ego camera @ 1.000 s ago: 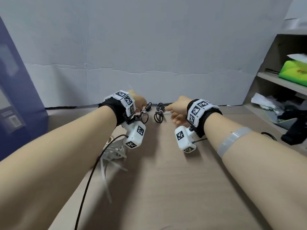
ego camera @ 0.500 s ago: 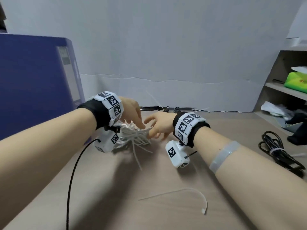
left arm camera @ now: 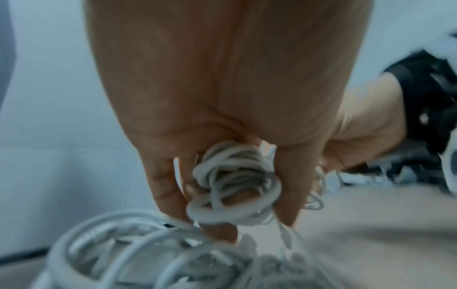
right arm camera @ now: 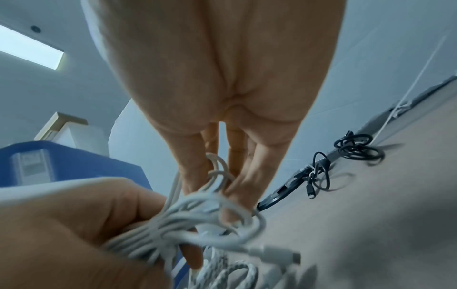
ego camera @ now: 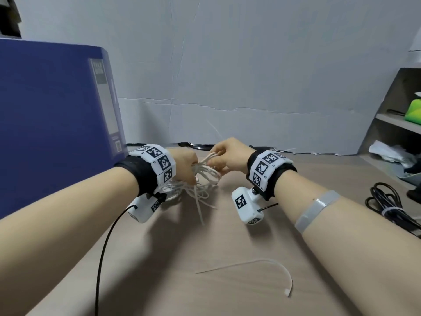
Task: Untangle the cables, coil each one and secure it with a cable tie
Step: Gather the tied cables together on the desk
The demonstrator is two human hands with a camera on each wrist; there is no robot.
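A tangle of white cables (ego camera: 202, 179) is lifted just above the table between both hands. My left hand (ego camera: 185, 166) grips a bunch of its loops (left arm camera: 235, 183), fingers curled round them. My right hand (ego camera: 224, 159) pinches a few strands (right arm camera: 217, 176) at the top of the bundle. More white cable (left arm camera: 128, 254), one braided, lies under the left hand. A loose white cable tie (ego camera: 268, 270) lies on the table near me. Coiled black cables (right arm camera: 356, 148) sit by the back wall; a tied black coil (ego camera: 387, 201) lies at the right.
A blue box (ego camera: 57, 124) stands at the left. A shelf unit (ego camera: 401, 124) with papers and a green item is at the right. A thin black wire (ego camera: 102, 258) runs from the left wrist camera toward me. The white wall closes the table's far side.
The head view swung from the black coils to the white tangle. Both hands came together on the white cables and lifted them; the right hand now pinches strands it was only reaching for.
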